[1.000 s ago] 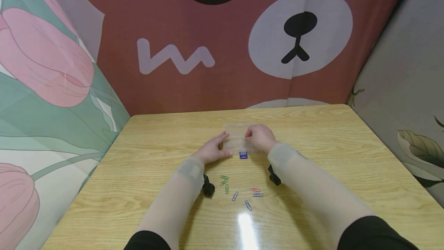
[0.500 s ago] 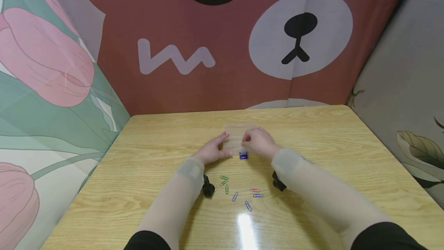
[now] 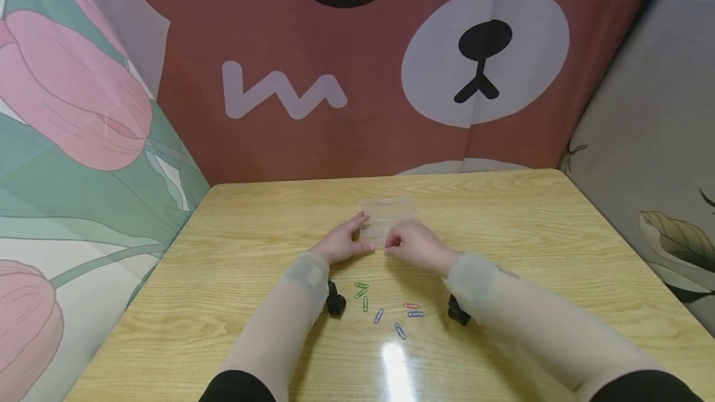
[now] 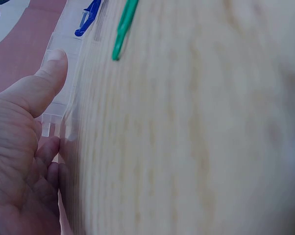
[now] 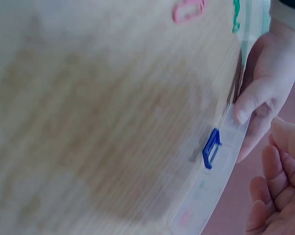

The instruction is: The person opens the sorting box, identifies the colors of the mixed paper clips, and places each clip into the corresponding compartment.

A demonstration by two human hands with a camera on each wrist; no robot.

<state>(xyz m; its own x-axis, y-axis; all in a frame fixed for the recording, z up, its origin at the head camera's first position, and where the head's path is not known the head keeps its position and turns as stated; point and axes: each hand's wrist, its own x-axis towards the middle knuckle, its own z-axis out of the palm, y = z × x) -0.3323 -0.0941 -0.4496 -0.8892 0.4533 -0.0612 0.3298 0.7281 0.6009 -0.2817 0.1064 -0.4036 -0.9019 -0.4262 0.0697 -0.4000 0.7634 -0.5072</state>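
A clear plastic box (image 3: pixel 385 208) lies on the table with its lid tipped back. My left hand (image 3: pixel 341 242) grips the box's left end, thumb along the front wall and fingers at the far side. A blue latch (image 5: pixel 212 149) juts from the box's front; in the head view my right hand hides it. My right hand (image 3: pixel 416 244) hovers at the front right of the box, fingers curled and thumb near the index fingertip. Nothing shows between them. Through the box wall, a faint pink spot (image 5: pixel 185 216) and a green spot (image 5: pixel 202 184) show.
On the wooden table (image 3: pixel 268 222), nearer me, lie green paper clips (image 3: pixel 365 304), blue paper clips (image 3: pixel 400 330) and a red paper clip (image 3: pixel 411 306). A printed cloth (image 3: pixel 357 141) stands behind the table, and patterned fabric (image 3: pixel 84 203) hangs on the left.
My right hand has come from over the box's right part toward me, down to its front edge, covering the blue latch. The left hand and the loose paper clips stay put.
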